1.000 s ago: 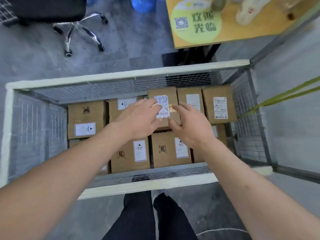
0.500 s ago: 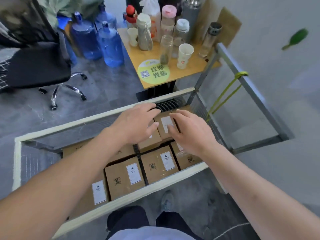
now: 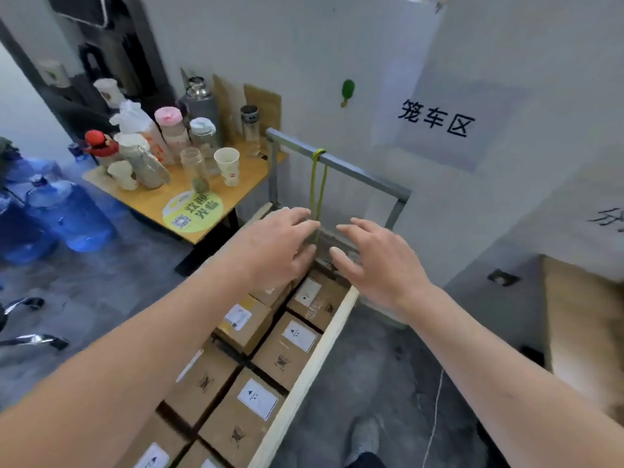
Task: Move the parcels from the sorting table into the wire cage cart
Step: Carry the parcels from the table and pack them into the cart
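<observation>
Nearest, along the cage cart's point(image 3: 314, 359) pale front rail: brown cardboard parcels point(image 3: 250, 413) packed tight in rows inside the cart, tops up, narrow dark gaps between them. Each roughly square-topped, plain kraft brown, most with a white rectangular label bearing small black marks and a dark printed logo on the lid. One parcel point(image 3: 244, 320) sitting higher than its neighbours, toward the cart's far end, with a yellow strip beside its white label; another point(image 3: 315, 298) in the far front corner, wrapped in clear tape. A grey shoe point(image 3: 364, 437) on the grey floor just outside the front rail.

Above the far end of the cart, both bare forearms stretched out. Left hand point(image 3: 273, 248) palm down, fingers straight and loosely spread, holding nothing, hovering over the far parcels. Right hand point(image 3: 374, 261) likewise flat and relaxed, fingers parted, gripping nothing, a small gap between the two hands. Whether either fingertip touches a parcel or the cart's end wall: cannot tell.

Beyond the hands, a grey metal handle frame point(image 3: 354, 170) at the cart's end, with a green cord point(image 3: 317, 184) looped over its top bar and hanging down. Further left, a wooden worktop point(image 3: 250, 184) crowded with cups, jars and flasks, a round green sticker point(image 3: 192, 211) near its front edge. Blue water jugs point(image 3: 67, 217) on the floor at far left. White wall behind, with black characters point(image 3: 435, 119).
</observation>
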Demonstrator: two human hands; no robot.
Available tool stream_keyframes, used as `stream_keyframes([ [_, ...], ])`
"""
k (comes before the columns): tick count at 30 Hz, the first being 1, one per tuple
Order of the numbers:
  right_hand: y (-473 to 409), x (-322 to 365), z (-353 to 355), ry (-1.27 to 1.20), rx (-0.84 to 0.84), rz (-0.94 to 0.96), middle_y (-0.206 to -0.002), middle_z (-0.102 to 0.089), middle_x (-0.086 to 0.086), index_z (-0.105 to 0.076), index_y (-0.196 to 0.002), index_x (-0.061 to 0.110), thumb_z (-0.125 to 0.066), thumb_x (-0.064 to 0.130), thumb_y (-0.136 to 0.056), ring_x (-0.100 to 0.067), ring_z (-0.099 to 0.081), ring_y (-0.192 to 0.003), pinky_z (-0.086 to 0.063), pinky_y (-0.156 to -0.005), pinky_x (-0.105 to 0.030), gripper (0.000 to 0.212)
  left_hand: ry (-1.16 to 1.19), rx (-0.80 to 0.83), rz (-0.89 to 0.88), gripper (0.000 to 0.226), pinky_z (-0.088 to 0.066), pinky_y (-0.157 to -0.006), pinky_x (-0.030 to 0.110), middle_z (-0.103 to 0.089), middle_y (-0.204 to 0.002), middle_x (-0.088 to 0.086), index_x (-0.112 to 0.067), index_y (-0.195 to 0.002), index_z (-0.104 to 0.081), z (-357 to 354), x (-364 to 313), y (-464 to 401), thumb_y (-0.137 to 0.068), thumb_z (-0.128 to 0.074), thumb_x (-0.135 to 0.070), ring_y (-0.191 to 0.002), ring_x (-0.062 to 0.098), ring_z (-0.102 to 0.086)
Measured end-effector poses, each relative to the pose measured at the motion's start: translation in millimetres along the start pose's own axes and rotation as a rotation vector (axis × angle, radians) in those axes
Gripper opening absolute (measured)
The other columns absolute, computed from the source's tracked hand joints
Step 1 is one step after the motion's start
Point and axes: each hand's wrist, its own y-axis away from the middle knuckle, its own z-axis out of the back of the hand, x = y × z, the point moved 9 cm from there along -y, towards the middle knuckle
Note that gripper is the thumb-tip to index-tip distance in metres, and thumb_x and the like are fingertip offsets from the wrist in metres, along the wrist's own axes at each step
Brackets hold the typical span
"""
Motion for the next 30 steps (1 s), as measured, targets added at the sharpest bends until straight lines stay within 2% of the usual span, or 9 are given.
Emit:
stream_keyframes([
  [4,43.3,-30.3,37.2,-0.007,-0.069,-0.129,-0.157,-0.048,0.0,-0.053,-0.149,0.028,-0.045,0.057,-0.102,-0.021,-0.048,-0.141,-0.044,-0.112,-0.042,0.056,-0.003,-0.012,-0.119,0.055,-0.038,-0.119,0.047,-0.028,-0.167,-0.002,-0.029,-0.158,-0.038,17.1,-52.9,-10.8,-0.106,-0.048,-0.044,-0.155,0.021,-0.025],
  [13,183.5,-103.5,106.0,-0.024,-0.209,-0.386,-0.152,-0.052,0.002,-0.054,-0.148,0.024,-0.046,0.054,-0.103,-0.022,-0.053,-0.134,-0.045,-0.107,-0.042,0.054,-0.008,-0.003,-0.369,0.055,-0.031,-0.122,0.04,-0.025,-0.169,-0.007,-0.031,-0.158,-0.036,29.0,-210.7,-9.8,-0.106,-0.045,-0.045,-0.156,0.016,-0.021],
  [15,222.5,-120.4,116.7,-0.025,-0.235,-0.438,-0.149,-0.054,0.003,-0.056,-0.146,0.024,-0.047,0.054,-0.103,-0.022,-0.056,-0.13,-0.046,-0.105,-0.041,0.053,0.005,0.003,-0.42,0.055,-0.03,-0.12,0.039,-0.025,-0.168,-0.008,-0.031,-0.158,-0.036,26.8,-253.2,-0.6,-0.106,-0.045,-0.046,-0.155,0.015,-0.021],
  [21,341.5,-158.3,144.6,-0.012,-0.288,-0.537,-0.151,-0.052,0.003,-0.055,-0.147,0.025,-0.048,0.054,-0.103,-0.021,-0.053,-0.134,-0.044,-0.106,-0.039,0.052,0.05,0.021,-0.546,0.056,-0.028,-0.122,0.038,-0.028,-0.168,-0.007,-0.029,-0.159,-0.036,9.0,-370.7,43.7,-0.106,-0.045,-0.047,-0.154,0.015,-0.025],
  [25,412.0,-173.1,156.5,0.005,-0.302,-0.58,-0.154,-0.05,0.004,-0.052,-0.149,0.027,-0.048,0.055,-0.103,-0.021,-0.053,-0.135,-0.045,-0.106,-0.039,0.055,0.045,0.045,-0.606,0.057,-0.035,-0.12,0.044,-0.025,-0.168,-0.01,-0.033,-0.16,-0.033,-4.0,-433.7,76.7,-0.106,-0.043,-0.05,-0.153,0.014,-0.027],
  [30,481.9,-186.4,160.2,-0.022,-0.314,-0.673,-0.16,-0.042,0.004,-0.046,-0.154,0.029,-0.048,0.057,-0.103,-0.021,-0.045,-0.142,-0.04,-0.111,-0.039,0.058,0.058,0.042,-0.713,0.057,-0.039,-0.117,0.043,-0.03,-0.165,-0.01,-0.033,-0.158,-0.036,-11.8,-493.1,111.2,-0.105,-0.045,-0.049,-0.15,0.015,-0.033],
])
